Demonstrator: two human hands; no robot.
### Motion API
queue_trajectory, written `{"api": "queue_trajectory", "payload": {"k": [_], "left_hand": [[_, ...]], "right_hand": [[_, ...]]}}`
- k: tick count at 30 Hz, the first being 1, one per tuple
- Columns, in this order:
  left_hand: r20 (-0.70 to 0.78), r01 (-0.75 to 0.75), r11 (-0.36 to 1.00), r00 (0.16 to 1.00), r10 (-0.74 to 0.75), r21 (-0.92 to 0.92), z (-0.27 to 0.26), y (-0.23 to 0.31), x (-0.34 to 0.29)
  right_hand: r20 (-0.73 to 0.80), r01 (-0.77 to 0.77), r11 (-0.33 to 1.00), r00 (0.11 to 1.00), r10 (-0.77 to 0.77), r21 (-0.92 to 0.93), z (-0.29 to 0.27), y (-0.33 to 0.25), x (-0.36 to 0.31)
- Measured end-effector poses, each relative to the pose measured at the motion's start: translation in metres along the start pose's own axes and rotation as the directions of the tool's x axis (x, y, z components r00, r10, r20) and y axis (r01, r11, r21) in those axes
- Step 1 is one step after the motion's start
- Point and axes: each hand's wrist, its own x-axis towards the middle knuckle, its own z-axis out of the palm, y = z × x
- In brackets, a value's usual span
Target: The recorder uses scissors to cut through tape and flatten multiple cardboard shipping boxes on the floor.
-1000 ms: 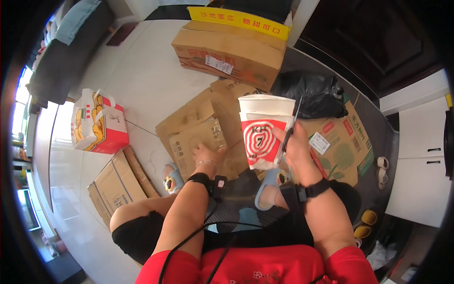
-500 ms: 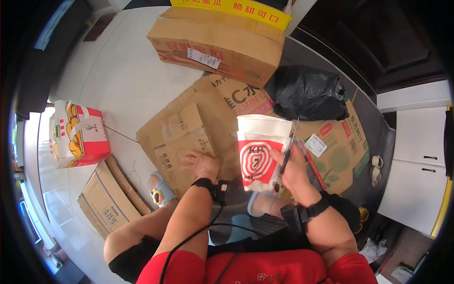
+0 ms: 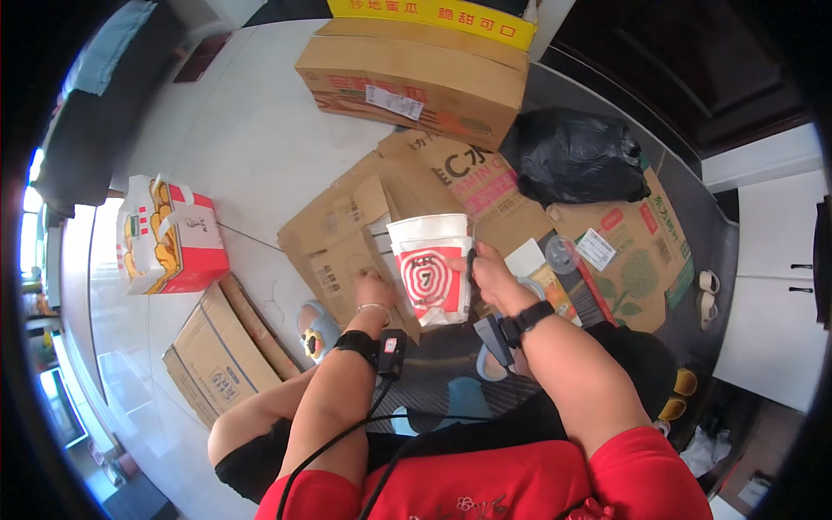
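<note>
My right hand [image 3: 492, 276] is closed round the side of a flattened red-and-white paper cup [image 3: 426, 277], which seems to have a second layer tucked inside. A thin dark tool [image 3: 471, 264] lies along the cup's edge under the same fingers; its kind is unclear. Just left of the cup, my left hand [image 3: 373, 290] has its fingers curled at the edge of a folded brown carton [image 3: 334, 264]. That edge looks lifted, and a pale strip shows between its layers. The fingertips are partly hidden.
Beneath lie flattened cardboard sheets [image 3: 464, 178]. A clear plastic lid [image 3: 562, 254] is right of my right hand. Behind are a large carton [image 3: 416, 82] and a black plastic bag [image 3: 576, 156]. A red-and-white food box [image 3: 178, 238] stands left, near folded cardboard [image 3: 225, 355]; white cabinets [image 3: 767, 286] stand right.
My right hand has brought the paper cup left, close to my left hand. My left hand has gone from spread fingers on the carton to curled fingers at its edge. The view has shifted slightly.
</note>
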Motion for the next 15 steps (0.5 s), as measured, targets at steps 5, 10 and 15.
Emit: {"api": "queue_trajectory", "payload": {"k": [5, 10, 15], "left_hand": [[0.099, -0.024, 0.935, 0.993, 0.063, -0.354, -0.011, -0.030, 0.011], [0.273, -0.663, 0.659, 0.747, 0.605, 0.355, -0.038, -0.031, 0.006], [0.432, 0.299, 0.702, 0.902, 0.013, -0.646, -0.067, -0.009, -0.012]], "right_hand": [[0.366, -0.330, 0.905, 0.904, 0.221, 0.267, 0.023, 0.003, 0.018], [0.522, -0.366, 0.910, 0.824, 0.219, 0.196, 0.040, 0.028, 0.042], [0.055, -0.081, 0.985, 0.994, 0.091, -0.155, 0.041, 0.065, 0.078]]}}
